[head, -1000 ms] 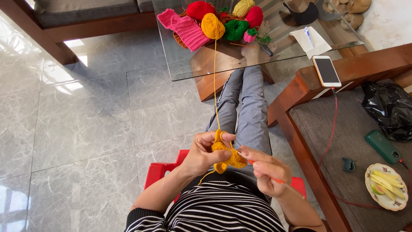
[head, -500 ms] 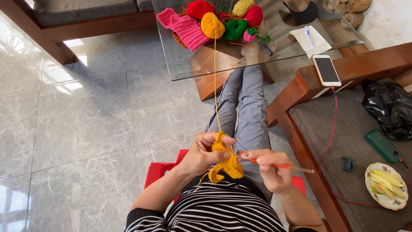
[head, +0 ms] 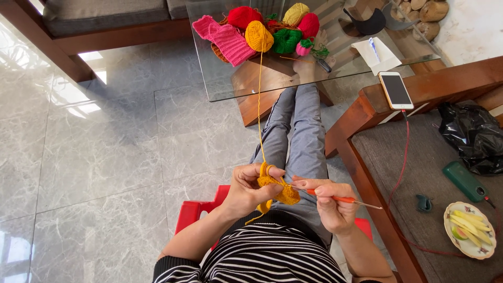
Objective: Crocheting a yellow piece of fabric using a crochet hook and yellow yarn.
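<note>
Over the lap, a small orange crochet piece (head: 277, 189) sits pinched in the fingers of the left hand (head: 250, 189), its strand (head: 259, 105) running up to an orange yarn ball (head: 259, 35) on the glass counter (head: 220, 84). Just beside it, the right hand (head: 330, 205) has its fingers closed around an orange-handled crochet hook (head: 340, 198), whose metal end points right. Further right, a flowered plate (head: 470, 230) on the bench holds pale fruit slices. Compared with half a second ago, the hook sits closer to the piece and the right hand is slightly higher.
</note>
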